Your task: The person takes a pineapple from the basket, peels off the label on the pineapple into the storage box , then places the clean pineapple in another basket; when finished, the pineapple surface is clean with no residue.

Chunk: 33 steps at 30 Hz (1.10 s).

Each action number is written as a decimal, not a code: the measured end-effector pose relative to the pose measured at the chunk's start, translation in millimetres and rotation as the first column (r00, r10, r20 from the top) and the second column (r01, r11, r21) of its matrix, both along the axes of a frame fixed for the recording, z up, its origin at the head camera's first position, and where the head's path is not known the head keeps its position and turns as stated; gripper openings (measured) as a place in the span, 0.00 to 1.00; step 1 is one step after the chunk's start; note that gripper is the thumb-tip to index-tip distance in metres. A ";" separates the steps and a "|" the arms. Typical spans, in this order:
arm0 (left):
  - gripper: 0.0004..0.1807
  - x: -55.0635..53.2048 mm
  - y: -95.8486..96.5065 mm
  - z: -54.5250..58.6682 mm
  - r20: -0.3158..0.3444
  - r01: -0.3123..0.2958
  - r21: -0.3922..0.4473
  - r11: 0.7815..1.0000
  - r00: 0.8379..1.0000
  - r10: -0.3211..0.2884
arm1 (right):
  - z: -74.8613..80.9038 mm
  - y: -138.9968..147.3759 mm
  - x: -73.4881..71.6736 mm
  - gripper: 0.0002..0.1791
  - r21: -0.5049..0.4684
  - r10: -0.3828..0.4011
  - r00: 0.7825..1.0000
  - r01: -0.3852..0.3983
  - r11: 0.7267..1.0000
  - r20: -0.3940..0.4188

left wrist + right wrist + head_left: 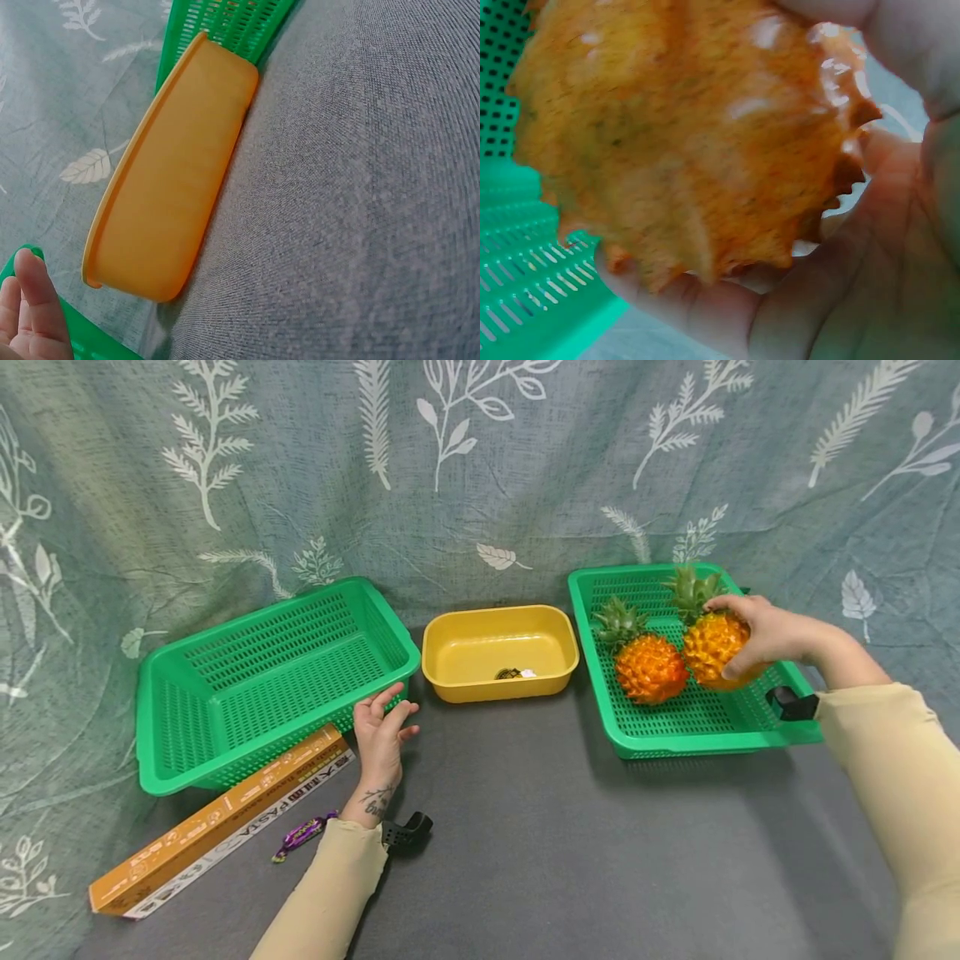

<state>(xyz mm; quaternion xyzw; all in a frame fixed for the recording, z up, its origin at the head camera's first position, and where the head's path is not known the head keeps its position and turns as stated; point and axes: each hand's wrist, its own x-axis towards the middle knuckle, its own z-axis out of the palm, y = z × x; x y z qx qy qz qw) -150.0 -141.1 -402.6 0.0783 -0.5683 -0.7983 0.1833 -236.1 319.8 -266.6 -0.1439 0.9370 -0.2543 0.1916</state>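
Note:
My right hand [776, 633] grips an orange-yellow toy pineapple [716, 647] with a green leafy crown, in the right green basket [697, 743]. In the right wrist view its spiky body [667, 142] fills most of the picture, thumb and fingers around it. A second, redder pineapple [651, 670] lies just left of it in that basket. My left hand [381, 739] holds nothing and hovers by the near right corner of the left green basket [277, 668], fingers loosely bent. In the left wrist view only a few of its fingers [41, 300] show.
Between the baskets stands a yellow tub [498, 693] with a small dark and white item [514, 674] inside. A long orange pasta box [225, 818] leans along the left basket's front. A purple wrapped candy [303, 833] lies beside it. Behind hangs a patterned curtain [495, 485].

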 end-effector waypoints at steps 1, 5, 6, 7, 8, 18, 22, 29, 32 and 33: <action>0.14 0.1 0.1 -0.2 -0.001 0.000 -0.001 1.000 1.000 0.000 | -1.3 1.0 -0.4 0.54 0.006 0.000 1.000 0.000 1.000 0.007; 0.14 0.2 0.0 -0.5 -0.009 0.000 0.001 1.000 1.000 0.000 | -3.2 4.9 -0.8 0.54 0.015 -0.010 0.999 0.010 1.000 0.037; 0.14 0.2 -0.1 -0.4 -0.010 -0.001 0.001 1.000 1.000 0.001 | -3.1 6.0 -0.7 0.55 0.017 -0.013 0.999 0.012 1.000 0.042; 0.14 0.2 -0.2 -0.2 -0.010 -0.001 0.000 1.000 1.000 0.001 | -2.9 6.5 -0.6 0.55 0.018 -0.016 0.999 0.015 1.000 0.043; 0.14 0.1 -0.4 0.0 -0.011 -0.001 -0.001 1.000 1.000 0.001 | -2.6 7.1 -0.5 0.54 0.018 -0.018 0.999 0.017 1.000 0.045; 0.14 -0.9 -2.2 1.5 0.012 0.002 -0.007 1.000 1.000 -0.002 | 4.7 -3.5 -1.0 0.50 0.015 -0.033 0.999 0.034 0.999 -0.013; 0.14 -0.8 -3.3 2.2 0.025 -0.002 -0.010 1.000 1.000 0.002 | 10.1 -16.0 -3.3 0.46 -0.008 -0.042 0.997 0.042 0.999 -0.063; 0.22 0.5 -3.7 6.2 0.122 0.026 -0.087 0.996 0.992 -0.015 | 13.6 -41.6 -9.5 0.42 -0.082 -0.060 0.989 0.049 0.995 -0.132; 0.24 1.9 -1.8 12.8 0.247 0.136 -0.236 0.962 0.966 -0.076 | 11.6 -54.4 -13.4 0.38 -0.096 -0.058 0.982 0.042 0.994 -0.178; 0.24 1.9 -0.6 16.1 0.283 0.189 -0.302 0.934 0.954 -0.102 | 11.0 -58.9 -14.9 0.37 -0.095 -0.058 0.979 0.039 0.995 -0.196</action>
